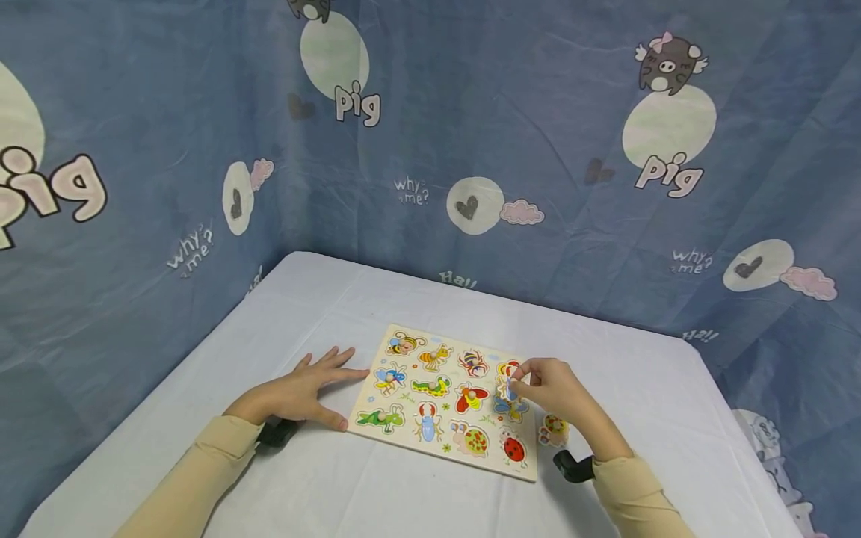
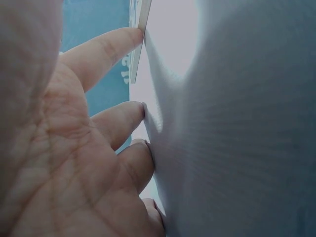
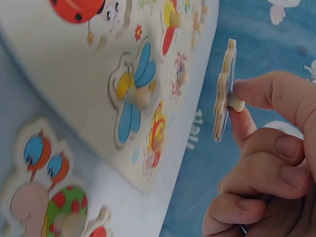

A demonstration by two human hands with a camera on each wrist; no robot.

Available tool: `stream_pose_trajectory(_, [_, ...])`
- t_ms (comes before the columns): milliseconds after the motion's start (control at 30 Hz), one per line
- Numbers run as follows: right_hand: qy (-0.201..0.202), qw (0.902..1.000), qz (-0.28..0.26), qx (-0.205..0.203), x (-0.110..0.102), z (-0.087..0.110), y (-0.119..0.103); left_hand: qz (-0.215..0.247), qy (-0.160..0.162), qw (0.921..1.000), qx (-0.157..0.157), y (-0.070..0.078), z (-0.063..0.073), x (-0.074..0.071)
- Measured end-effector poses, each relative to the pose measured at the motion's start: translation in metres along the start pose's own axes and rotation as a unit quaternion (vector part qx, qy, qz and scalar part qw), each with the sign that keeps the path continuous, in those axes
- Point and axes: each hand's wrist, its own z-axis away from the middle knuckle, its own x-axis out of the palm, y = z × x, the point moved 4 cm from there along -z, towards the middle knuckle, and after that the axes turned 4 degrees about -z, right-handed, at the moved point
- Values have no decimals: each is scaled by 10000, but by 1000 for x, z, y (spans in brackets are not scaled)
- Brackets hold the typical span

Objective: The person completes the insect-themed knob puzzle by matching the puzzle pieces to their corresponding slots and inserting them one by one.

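A wooden insect puzzle board (image 1: 440,448) lies on the table, holding several pieces with small knobs, such as a dragonfly-like piece (image 3: 129,96). My right hand (image 1: 554,388) is above the board's right side and pinches the knob of a puzzle piece (image 3: 224,91) between thumb and forefinger. That piece is edge-on in the right wrist view; in the head view it shows blue and red. My left hand (image 1: 303,392) is spread at the board's left side, its forefinger and thumb touching the edge. A loose snail piece (image 1: 554,431) lies right of the board.
A white cloth covers the table (image 1: 303,486). Part of another loose red piece (image 3: 98,229) shows beside the snail in the right wrist view. A blue patterned curtain (image 1: 417,134) hangs behind and along the sides. Dark wrist devices (image 1: 574,467) sit at both wrists.
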Motion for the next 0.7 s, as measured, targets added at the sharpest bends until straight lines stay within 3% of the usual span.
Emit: stream_pose_trajectory(700, [-621, 9959, -246, -615, 35, -11, -20, -9, 26, 10000, -25, 1, 1, 0])
